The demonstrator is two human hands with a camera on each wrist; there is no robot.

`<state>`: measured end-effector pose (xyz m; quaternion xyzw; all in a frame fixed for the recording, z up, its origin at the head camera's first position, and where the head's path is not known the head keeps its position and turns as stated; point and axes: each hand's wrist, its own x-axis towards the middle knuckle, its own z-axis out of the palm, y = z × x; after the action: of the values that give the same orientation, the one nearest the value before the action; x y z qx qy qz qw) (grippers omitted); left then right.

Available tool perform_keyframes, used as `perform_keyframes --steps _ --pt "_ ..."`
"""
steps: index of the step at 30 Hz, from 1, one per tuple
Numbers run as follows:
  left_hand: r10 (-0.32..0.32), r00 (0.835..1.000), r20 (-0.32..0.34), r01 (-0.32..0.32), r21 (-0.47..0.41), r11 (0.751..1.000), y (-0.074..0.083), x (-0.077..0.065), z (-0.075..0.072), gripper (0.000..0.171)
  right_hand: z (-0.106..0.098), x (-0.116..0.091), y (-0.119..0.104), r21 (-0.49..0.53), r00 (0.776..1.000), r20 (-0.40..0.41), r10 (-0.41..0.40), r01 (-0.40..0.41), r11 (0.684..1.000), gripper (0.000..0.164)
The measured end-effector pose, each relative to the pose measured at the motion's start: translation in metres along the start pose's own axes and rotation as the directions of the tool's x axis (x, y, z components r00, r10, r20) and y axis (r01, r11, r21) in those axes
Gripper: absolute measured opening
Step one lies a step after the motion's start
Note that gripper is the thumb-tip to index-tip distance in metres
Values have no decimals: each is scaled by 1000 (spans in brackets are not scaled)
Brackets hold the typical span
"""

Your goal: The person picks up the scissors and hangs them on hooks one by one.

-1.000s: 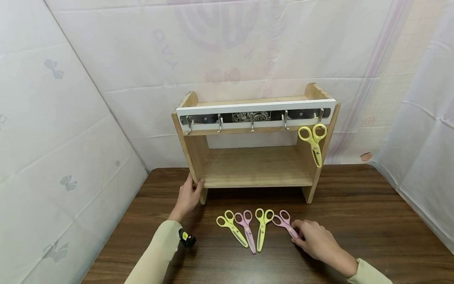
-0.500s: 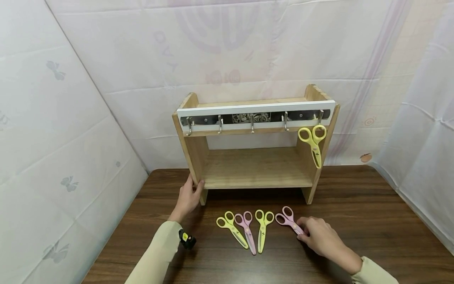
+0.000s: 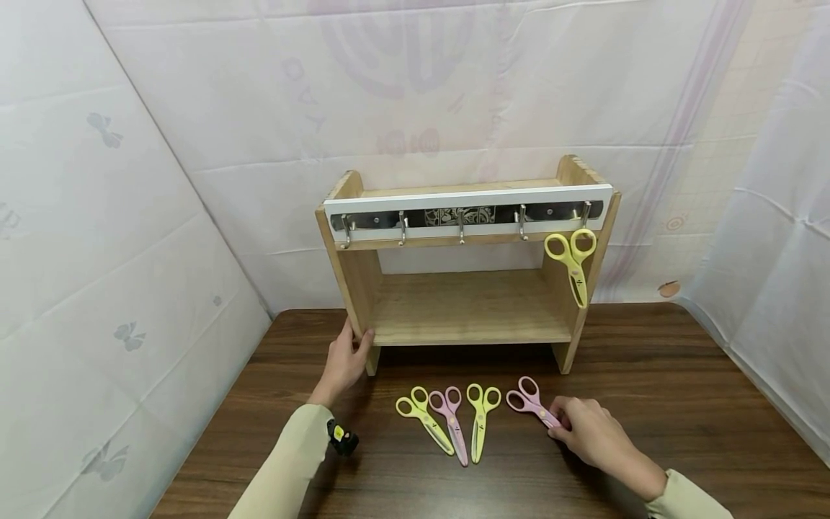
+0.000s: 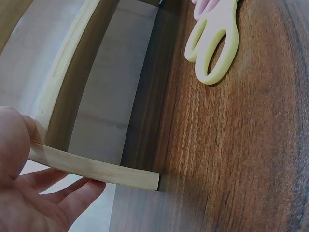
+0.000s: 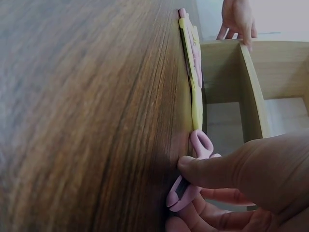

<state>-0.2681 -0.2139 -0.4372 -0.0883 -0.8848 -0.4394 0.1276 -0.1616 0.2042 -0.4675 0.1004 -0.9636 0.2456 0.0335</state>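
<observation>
My left hand [image 3: 344, 362] grips the lower left side of a wooden shelf [image 3: 473, 337], thumb on the front and fingers behind the side board. In the left wrist view the fingers [image 4: 79, 200] curl round that board. My right hand [image 3: 593, 432] pinches the blade end of pink scissors [image 3: 533, 404], whose handle loops point up and left. The right wrist view shows the thumb [image 5: 203, 170] pressed on these scissors close over the table. To their left lie yellow scissors [image 3: 480, 422], pink scissors [image 3: 452, 422] and more yellow scissors [image 3: 424, 418].
Across the shelf's top front runs a white hook rail [image 3: 467, 194] with several metal hooks. Yellow scissors [image 3: 573, 263] hang from the rightmost hook. The dark wooden table [image 3: 661, 375] ends at white patterned cloth walls [image 3: 259, 180].
My right hand has shifted slightly to the right, and the pink scissors in it have moved the same way, away from the yellow pair beside them. The left hand stays on the shelf.
</observation>
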Motion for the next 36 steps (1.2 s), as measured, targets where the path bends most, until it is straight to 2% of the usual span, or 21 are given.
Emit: perform_keyframes --steps 6,12,17,24,27,29,34,36 --pt "2 1000 -4 -2 7 1000 0 0 0 53 -3 0 -1 -14 1000 6 7 -7 1000 25" --pt "3 1000 -6 -3 1 1000 0 0 1 53 -18 4 -3 -58 999 -8 -34 34 998 22" --pt "7 1000 -7 -7 3 1000 -1 -1 1 53 -43 11 -8 -77 990 -85 -115 108 991 20" --pt "18 1000 -16 -18 6 1000 0 0 -1 53 -82 22 -25 -83 950 -216 -224 210 974 15" --pt "20 1000 -19 -20 9 1000 0 0 -1 53 -96 27 -34 -87 926 -269 -264 250 964 16" --pt "21 1000 -19 -21 13 1000 0 -1 -1 53 -104 30 -39 -90 898 -318 -303 289 953 18" --pt "27 1000 -14 -27 10 1000 0 -1 -1 53 -120 38 -50 -112 791 -454 -410 405 907 23" --pt "27 1000 -11 -27 6 1000 -1 -2 0 53 -125 40 -54 -111 756 -493 -431 437 893 24"
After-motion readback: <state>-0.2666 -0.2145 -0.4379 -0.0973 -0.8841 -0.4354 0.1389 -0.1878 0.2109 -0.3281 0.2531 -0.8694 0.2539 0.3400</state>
